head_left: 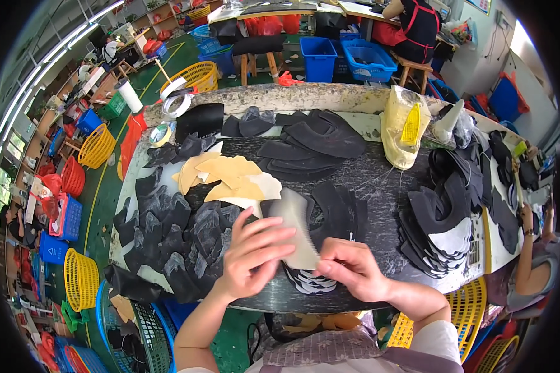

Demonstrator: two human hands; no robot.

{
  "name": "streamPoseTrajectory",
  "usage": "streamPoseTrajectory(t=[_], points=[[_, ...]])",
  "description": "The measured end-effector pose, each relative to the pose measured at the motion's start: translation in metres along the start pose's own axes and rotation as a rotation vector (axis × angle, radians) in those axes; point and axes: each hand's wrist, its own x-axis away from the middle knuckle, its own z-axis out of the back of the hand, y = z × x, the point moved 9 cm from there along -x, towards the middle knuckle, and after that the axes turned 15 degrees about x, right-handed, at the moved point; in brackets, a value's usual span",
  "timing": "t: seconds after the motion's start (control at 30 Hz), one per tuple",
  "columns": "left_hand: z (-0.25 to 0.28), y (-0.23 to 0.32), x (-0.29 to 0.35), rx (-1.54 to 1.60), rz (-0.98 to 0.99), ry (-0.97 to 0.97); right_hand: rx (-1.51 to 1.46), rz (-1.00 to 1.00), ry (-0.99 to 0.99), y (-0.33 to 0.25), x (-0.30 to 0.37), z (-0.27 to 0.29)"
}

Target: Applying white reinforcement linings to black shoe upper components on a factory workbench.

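Observation:
A thin, pale grey-beige curved piece with a finely toothed edge point(295, 224) is held up over the dark work board. My right hand point(354, 268) pinches its lower right edge between thumb and fingers. Against its left side rest the fingertips of my left hand point(249, 258), with the fingers stretched and apart. Directly behind it lie black curved pieces point(342, 214), partly covered. White-edged layered pieces point(308, 283) show below, between my hands. Tan and cream cut pieces point(230, 174) lie just beyond my left hand.
Black pointed pieces point(168, 230) are heaped at left, black curved ones point(317, 143) at the back. White-edged black pieces point(438, 230) are stacked at right, near a yellow-wrapped shoe form point(401, 127). Tape rolls point(176, 105) sit back left. A co-worker's arm point(526, 255) shows far right.

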Motion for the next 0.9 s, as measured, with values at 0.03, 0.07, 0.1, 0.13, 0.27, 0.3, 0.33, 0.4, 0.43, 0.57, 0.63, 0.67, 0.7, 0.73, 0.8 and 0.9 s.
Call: streamPoseTrajectory(t=[0.03,0.07,0.1,0.13,0.27,0.3,0.33,0.4,0.43,0.57,0.63,0.67,0.7,0.73,0.8,0.9], points=[[0.004,-0.003,-0.003,0.189,0.083,0.094,-0.028,0.005,0.085,0.0,0.006,0.008],[0.007,-0.008,0.004,0.48,0.086,0.216,-0.033,0.015,0.077,-0.002,0.011,0.007],[-0.009,0.005,0.001,0.538,0.127,0.101,-0.053,0.03,0.05,-0.006,0.016,0.004],[-0.028,0.018,-0.002,0.595,0.169,-0.014,-0.073,0.046,0.021,-0.012,0.02,0.001],[-0.05,0.036,-0.001,0.605,0.098,-0.095,-0.141,0.053,-0.034,-0.024,0.027,-0.014],[-0.052,0.037,-0.002,0.633,0.074,-0.134,-0.144,0.056,-0.041,-0.022,0.027,-0.011],[-0.054,0.038,0.0,0.661,0.051,-0.172,-0.158,0.029,-0.111,-0.018,0.028,-0.015],[-0.06,0.035,0.012,0.717,0.104,-0.216,-0.173,-0.003,-0.173,-0.016,0.03,-0.02],[-0.056,0.022,0.025,1.104,0.219,-0.036,-0.246,0.052,-0.072,-0.019,0.028,-0.014],[-0.021,-0.01,0.049,1.89,0.226,0.651,-0.216,0.001,0.047,0.009,0.046,-0.007],[0.001,0.011,0.036,1.975,0.039,0.487,0.109,-0.08,-0.15,0.025,0.075,-0.022],[0.01,0.016,0.033,1.826,0.039,0.391,0.22,0.057,-0.21,0.019,0.089,-0.032],[0.006,0.008,0.03,1.625,0.145,0.318,0.386,0.045,-0.302,0.024,0.1,-0.042],[-0.002,0.0,0.027,1.421,0.24,0.24,0.548,0.03,-0.398,0.029,0.11,-0.05],[-0.033,-0.001,0.032,1.123,0.45,0.009,0.568,0.054,-0.273,-0.002,0.089,-0.033],[-0.086,0.013,0.025,0.678,0.533,-0.402,0.469,0.113,-0.051,-0.008,0.062,-0.008]])
